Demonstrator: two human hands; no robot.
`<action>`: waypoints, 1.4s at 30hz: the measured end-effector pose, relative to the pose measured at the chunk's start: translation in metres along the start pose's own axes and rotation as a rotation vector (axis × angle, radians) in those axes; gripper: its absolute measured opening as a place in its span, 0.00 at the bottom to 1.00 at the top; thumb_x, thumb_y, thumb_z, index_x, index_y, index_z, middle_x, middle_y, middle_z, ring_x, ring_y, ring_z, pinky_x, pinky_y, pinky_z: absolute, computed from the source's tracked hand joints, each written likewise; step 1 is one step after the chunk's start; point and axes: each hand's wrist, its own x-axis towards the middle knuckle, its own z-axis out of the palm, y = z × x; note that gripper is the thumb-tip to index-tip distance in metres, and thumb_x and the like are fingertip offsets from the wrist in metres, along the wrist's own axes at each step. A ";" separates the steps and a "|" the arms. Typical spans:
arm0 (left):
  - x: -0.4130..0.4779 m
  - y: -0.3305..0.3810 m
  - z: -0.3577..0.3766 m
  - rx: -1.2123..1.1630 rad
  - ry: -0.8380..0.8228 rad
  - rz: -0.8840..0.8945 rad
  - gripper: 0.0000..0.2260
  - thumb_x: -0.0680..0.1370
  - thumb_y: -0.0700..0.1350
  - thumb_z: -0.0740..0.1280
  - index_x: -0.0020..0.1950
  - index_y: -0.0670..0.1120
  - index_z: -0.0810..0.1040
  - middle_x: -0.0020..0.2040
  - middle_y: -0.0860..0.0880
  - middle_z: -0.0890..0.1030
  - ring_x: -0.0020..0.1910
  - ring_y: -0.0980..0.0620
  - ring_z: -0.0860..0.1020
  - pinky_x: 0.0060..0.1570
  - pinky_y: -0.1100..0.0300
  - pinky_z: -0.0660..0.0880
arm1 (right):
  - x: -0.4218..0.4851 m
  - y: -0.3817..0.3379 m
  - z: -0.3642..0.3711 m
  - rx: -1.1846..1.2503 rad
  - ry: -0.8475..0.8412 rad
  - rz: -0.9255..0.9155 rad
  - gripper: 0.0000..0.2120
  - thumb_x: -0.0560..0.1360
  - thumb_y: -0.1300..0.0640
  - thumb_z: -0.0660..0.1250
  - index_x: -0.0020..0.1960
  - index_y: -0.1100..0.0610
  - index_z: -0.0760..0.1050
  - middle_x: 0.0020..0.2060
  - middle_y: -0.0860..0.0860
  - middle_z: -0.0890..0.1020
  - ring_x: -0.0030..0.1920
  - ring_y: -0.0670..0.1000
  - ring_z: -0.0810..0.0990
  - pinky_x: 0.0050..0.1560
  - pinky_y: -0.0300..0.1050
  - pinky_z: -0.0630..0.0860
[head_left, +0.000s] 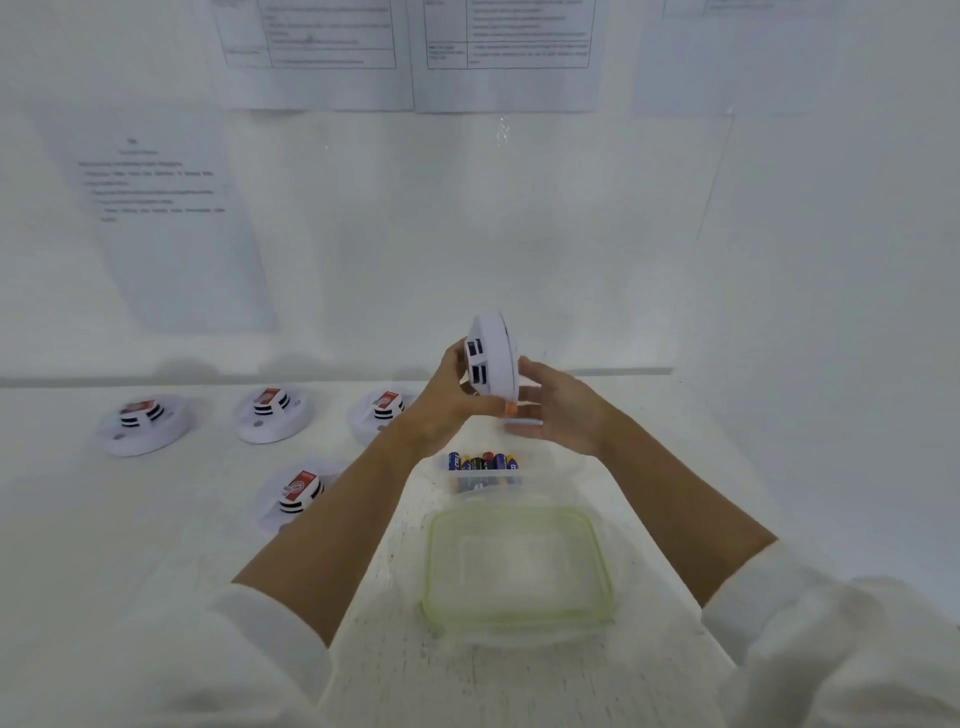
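The left hand (457, 402) grips the white smoke detector (493, 358) from its left side, fingers curled around the raised middle part and the thumb under the rim. The detector stands on its edge in the air, above the far middle of the table (156, 545). The right hand (561, 410) is open with nearly straight fingers, and its upper fingertips touch the detector's right face. Just below the hands is a clear box (550, 483) with batteries (483, 462) standing inside. Nearer lies a clear lid (514, 571) with a green rim, flat and with nothing on it. To the left, four more detectors (272, 413) rest on the table.
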 end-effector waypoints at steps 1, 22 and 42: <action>0.001 0.000 0.002 0.009 -0.030 -0.002 0.44 0.61 0.34 0.75 0.71 0.47 0.58 0.64 0.47 0.70 0.61 0.48 0.72 0.48 0.61 0.76 | -0.001 0.002 0.003 0.003 -0.035 0.009 0.17 0.78 0.48 0.58 0.62 0.55 0.73 0.52 0.56 0.79 0.49 0.55 0.79 0.54 0.50 0.78; -0.004 -0.014 -0.007 0.284 0.042 0.267 0.47 0.54 0.36 0.79 0.67 0.51 0.60 0.62 0.53 0.69 0.59 0.62 0.71 0.48 0.70 0.75 | 0.003 0.005 0.006 -0.412 0.200 -0.212 0.21 0.72 0.53 0.69 0.60 0.52 0.64 0.58 0.60 0.72 0.54 0.58 0.77 0.44 0.53 0.82; 0.002 -0.022 -0.011 0.280 0.074 0.251 0.46 0.54 0.37 0.77 0.66 0.48 0.58 0.58 0.55 0.68 0.56 0.60 0.72 0.47 0.75 0.72 | 0.015 -0.028 0.020 -1.578 0.045 -0.555 0.31 0.60 0.57 0.75 0.60 0.57 0.67 0.56 0.51 0.70 0.54 0.51 0.68 0.51 0.43 0.60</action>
